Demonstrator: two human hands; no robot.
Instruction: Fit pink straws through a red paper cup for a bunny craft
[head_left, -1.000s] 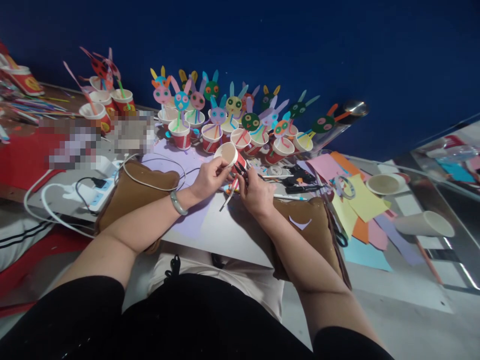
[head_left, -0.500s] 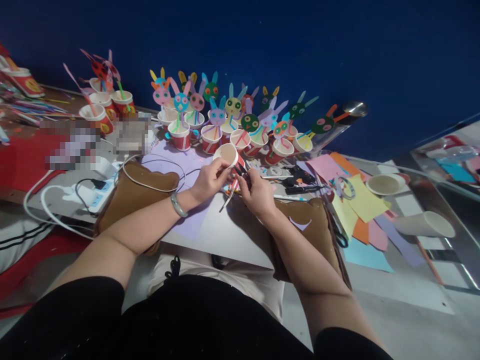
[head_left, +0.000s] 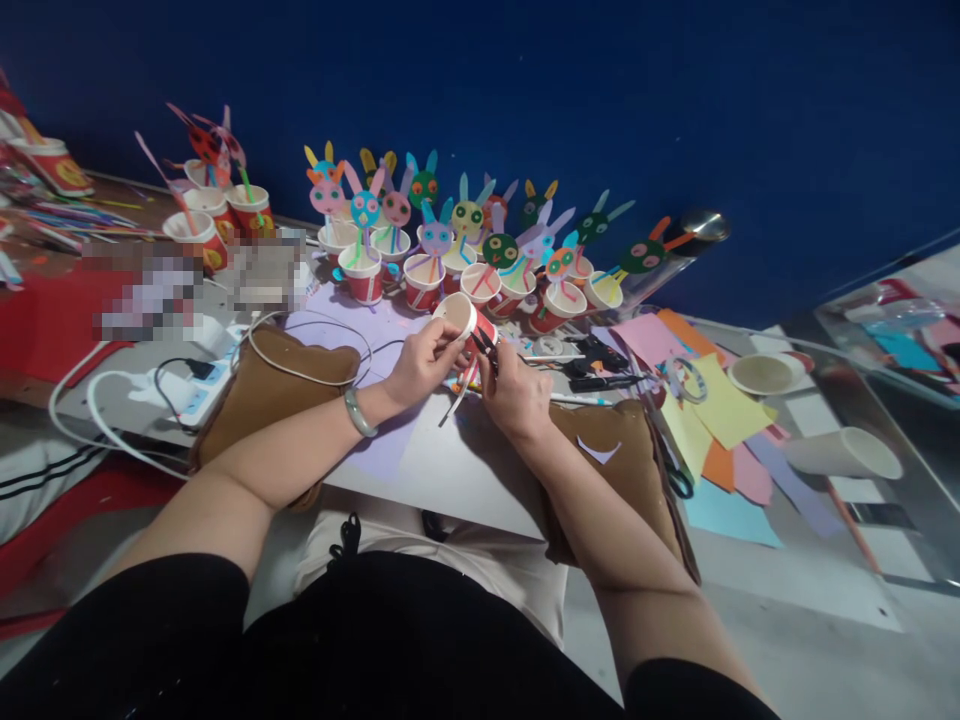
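Note:
My left hand (head_left: 426, 362) is closed, thumb and fingers gripping the rim of a red and white paper cup (head_left: 454, 316) that tilts over, its mouth facing up and left. My right hand (head_left: 514, 390) is wrapped round a black two-bladed tool (head_left: 484, 344), scissors or pliers; I cannot tell which. Its tips reach the red side of the cup. Just below, a pale narrow strip (head_left: 453, 402) hangs near my fingers. Behind stand several red cups (head_left: 424, 284) carrying colourful paper rabbit figures (head_left: 436, 236).
Brown cushions (head_left: 279, 395) lie beneath both forearms. At the left are a power strip (head_left: 208, 390) and white cables. Coloured paper sheets (head_left: 731, 395), a tape roll (head_left: 686, 379) and loose white cups (head_left: 765, 373) lie at the right. A blue wall (head_left: 480, 80) rises behind.
The cup in my left hand has shifted slightly right and down. My right hand has turned a little, showing more of the black tool against the cup.

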